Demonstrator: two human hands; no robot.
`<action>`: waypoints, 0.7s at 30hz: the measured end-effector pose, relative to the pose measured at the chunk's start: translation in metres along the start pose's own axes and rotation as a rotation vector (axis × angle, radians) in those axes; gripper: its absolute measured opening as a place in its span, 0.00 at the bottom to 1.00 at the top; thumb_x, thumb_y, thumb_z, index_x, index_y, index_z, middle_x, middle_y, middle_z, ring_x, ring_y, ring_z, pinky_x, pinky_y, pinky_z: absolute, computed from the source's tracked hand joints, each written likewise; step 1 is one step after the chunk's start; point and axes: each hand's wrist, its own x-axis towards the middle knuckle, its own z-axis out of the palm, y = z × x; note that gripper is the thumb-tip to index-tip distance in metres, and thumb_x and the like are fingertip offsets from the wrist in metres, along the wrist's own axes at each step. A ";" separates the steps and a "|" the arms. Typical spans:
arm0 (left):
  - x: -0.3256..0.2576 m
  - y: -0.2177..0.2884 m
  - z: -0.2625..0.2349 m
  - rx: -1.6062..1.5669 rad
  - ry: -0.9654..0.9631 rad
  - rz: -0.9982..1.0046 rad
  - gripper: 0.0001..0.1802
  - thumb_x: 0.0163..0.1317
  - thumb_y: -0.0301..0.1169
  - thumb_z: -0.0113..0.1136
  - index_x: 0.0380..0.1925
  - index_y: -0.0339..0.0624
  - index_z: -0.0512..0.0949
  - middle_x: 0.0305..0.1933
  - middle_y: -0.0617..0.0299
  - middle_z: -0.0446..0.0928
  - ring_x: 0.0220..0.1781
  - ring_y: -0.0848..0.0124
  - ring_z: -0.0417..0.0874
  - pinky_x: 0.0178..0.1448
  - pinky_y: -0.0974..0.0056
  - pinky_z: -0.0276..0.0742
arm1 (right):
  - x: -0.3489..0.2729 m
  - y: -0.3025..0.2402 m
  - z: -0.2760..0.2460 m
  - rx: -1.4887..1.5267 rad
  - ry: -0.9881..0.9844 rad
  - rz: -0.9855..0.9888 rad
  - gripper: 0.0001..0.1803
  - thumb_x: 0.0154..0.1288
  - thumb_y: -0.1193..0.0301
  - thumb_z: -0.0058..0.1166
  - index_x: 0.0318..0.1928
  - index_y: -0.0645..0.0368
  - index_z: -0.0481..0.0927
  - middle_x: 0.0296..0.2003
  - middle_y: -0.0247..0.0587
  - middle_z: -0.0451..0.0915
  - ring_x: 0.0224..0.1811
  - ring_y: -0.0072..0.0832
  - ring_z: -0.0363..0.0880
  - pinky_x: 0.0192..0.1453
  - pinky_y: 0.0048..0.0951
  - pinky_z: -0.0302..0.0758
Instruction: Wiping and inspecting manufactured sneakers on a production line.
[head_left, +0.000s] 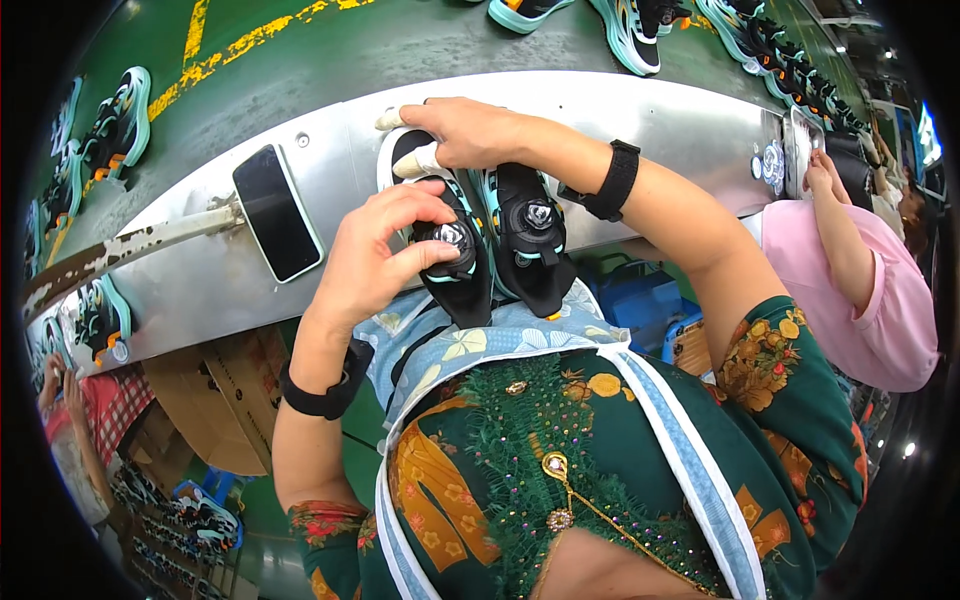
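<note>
Two black shoes with teal trim and round dial closures rest against my apron at the steel ledge. My left hand (385, 255) pinches the dial and tongue of the left shoe (462, 285). My right hand (465, 130) grips that shoe's toe end, with white tape on two fingertips. The right shoe (535, 245) lies beside it, under my right wrist and apart from my fingers. Both wrists wear black bands.
A black phone (277, 212) lies on the steel ledge (660, 110) to my left. More teal shoes ride the green conveyor belt (330, 50) beyond. A person in pink (880, 300) works at my right, another in red check at lower left. Cardboard boxes (215, 400) sit below.
</note>
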 end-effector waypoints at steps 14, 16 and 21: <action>-0.043 0.016 0.072 -1.133 0.356 -0.686 0.18 0.72 0.37 0.47 0.49 0.32 0.73 0.47 0.52 0.77 0.45 0.62 0.84 0.24 0.71 0.74 | -0.091 -0.045 0.005 -0.052 0.062 -0.252 0.18 0.59 0.72 0.57 0.52 0.55 0.77 0.33 0.47 0.77 0.40 0.44 0.79 0.44 0.39 0.74; -0.040 0.018 0.080 -1.104 0.363 -0.610 0.17 0.72 0.37 0.47 0.49 0.32 0.74 0.47 0.54 0.77 0.47 0.62 0.83 0.24 0.71 0.74 | -0.098 -0.047 0.024 -0.062 0.263 -0.206 0.12 0.59 0.73 0.57 0.44 0.60 0.77 0.33 0.48 0.78 0.36 0.46 0.80 0.39 0.40 0.76; -0.038 0.017 0.081 -1.081 0.347 -0.589 0.19 0.72 0.39 0.47 0.49 0.32 0.73 0.48 0.53 0.77 0.49 0.60 0.82 0.25 0.70 0.76 | -0.099 -0.049 0.011 0.086 0.147 -0.077 0.14 0.58 0.68 0.61 0.42 0.61 0.77 0.33 0.49 0.80 0.37 0.42 0.82 0.38 0.35 0.76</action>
